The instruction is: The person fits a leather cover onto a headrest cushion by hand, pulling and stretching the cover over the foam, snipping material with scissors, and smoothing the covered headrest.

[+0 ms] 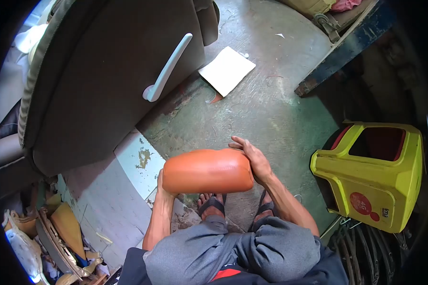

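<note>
A plump orange leather-like cushion [204,172], shaped like a bolster, is held up between my hands above my sandalled feet. My left hand [162,184] grips its left end from below; most of that hand's fingers are hidden behind the cushion. Against the right end presses my right hand [257,164], its fingers fairly straight and reaching past the far corner. The cushion's surface is smooth and shiny, with a seam showing near the right end.
A large dark brown upholstered seat [90,90] with a pale lever [169,69] stands at left. A white sheet-like piece [228,71] lies on the floor ahead. At right is a yellow plastic shell [366,175]. Scraps [66,228] are heaped lower left.
</note>
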A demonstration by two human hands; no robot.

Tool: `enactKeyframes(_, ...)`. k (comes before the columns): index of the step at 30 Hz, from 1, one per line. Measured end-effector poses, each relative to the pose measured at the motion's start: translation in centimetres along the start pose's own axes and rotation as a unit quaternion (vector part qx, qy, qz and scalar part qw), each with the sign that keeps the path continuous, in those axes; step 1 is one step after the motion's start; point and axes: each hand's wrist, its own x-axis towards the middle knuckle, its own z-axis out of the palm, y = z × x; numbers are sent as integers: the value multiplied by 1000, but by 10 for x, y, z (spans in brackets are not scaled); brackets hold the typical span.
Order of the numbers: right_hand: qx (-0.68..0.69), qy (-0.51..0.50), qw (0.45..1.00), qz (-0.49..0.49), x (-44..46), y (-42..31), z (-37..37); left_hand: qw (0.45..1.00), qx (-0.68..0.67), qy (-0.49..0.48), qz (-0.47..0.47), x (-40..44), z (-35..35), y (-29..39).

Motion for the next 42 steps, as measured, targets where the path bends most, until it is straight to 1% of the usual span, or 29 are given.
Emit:
enactKeyframes(1, -26, -25, 998, -46, -5, 5, -6, 978, 171, -63, 100, 1, 10, -3)
enactKeyframes(3, -93, -74, 988, -100, -15, 5, -19, 914, 334, -123, 194, -1, 21, -8)
enactKeyframes(4, -93, -70, 988, -101, -22, -2, -23, 936, 282, -136, 162, 1, 25, -10)
enactKeyframes(5, -147, -90, 972, -161, -30, -12, -26, 945, 253, -151, 141, 4, 29, -12)
enactKeyframes(6, -202, -109, 948, -218, -39, -22, -28, 960, 207, -164, 91, 8, 37, -11)
enactKeyframes(7, -206, -108, 948, -219, -45, -29, -28, 977, 126, -174, 14, 14, 45, -10)
enactKeyframes(9, -253, -3, 942, -220, -58, -41, -23, 976, -20, -172, -132, 27, 65, -11)
enactKeyframes(10, -257, -4, 940, -225, -62, -51, -21, 964, -82, -164, -191, 34, 76, -13)
enactKeyframes(12, -290, 77, 942, -152, -72, -69, -18, 932, -185, -134, -280, 45, 96, -21)
enactKeyframes(16, -307, 172, 932, -86, -87, -81, -20, 896, -292, -21, -333, 49, 124, -39)
enactKeyframes(19, -344, 193, 916, -74, -91, -84, -21, 903, -292, 35, -313, 33, 144, -34)
enactKeyframes(20, -368, 195, 907, -59, -91, -85, -21, 960, -176, 38, -214, 28, 158, -30)
enactKeyframes(21, -368, 195, 907, -56, -89, -79, -18, 992, -55, 41, -110, 25, 169, -30)
enactKeyframes(22, -404, 191, 892, -67, -84, -69, -13, 989, -50, 19, -139, 22, 179, -30)
enactKeyframes(24, -442, 183, 874, -82, -82, -69, -8, 994, 54, -27, -91, 20, 177, -11)
enactKeyframes(25, -446, 163, 878, -65, -83, -77, -5, 994, 53, -26, -91, 17, 178, 6)
enactKeyframes(27, -440, 117, 889, -46, -81, -80, -4, 992, 0, -106, 72, 7, 180, 43)
enactKeyframes(28, -441, 113, 889, -47, -78, -84, -2, 992, -1, -103, 75, 5, 181, 57)
enactKeyframes(30, -537, 55, 841, -28, -74, -91, 4, 956, 187, -173, 148, 5, 180, 76)
enactKeyframes(31, -520, 57, 836, -166, -64, -73, -4, 961, 164, -187, 124, 9, 178, 77)
enactKeyframes(32, -521, 56, 835, -171, -48, -58, -11, 960, 165, -184, 129, 15, 175, 79)
enactKeyframes(33, -440, 21, 878, -187, -37, -55, -7, 951, 208, -184, 134, 17, 177, 84)
enactKeyframes(34, -355, -19, 915, -191, -37, -51, -5, 943, 247, -181, 128, 11, 178, 84)
enactKeyframes(35, -370, -16, 915, -160, -42, -53, -9, 952, 218, -163, 138, 8, 181, 86)
enactKeyframes(36, -374, -18, 912, -167, -36, -55, -8, 952, 217, -160, 146, 12, 183, 88)
enactKeyframes(38, -352, 4, 918, -181, -38, -48, -7, 960, 218, -143, 99, 7, 186, 81)
enactKeyframes(39, -356, 4, 917, -179, -38, -52, -4, 958, 233, -109, 124, 8, 191, 79)
enactKeyframes(41, -350, 87, 926, -111, -38, -58, 10, 963, 237, -88, 88, 13, 194, 79)
enactKeyframes(42, -348, 88, 928, -105, -39, -54, 12, 965, 246, -69, 51, 13, 195, 80)
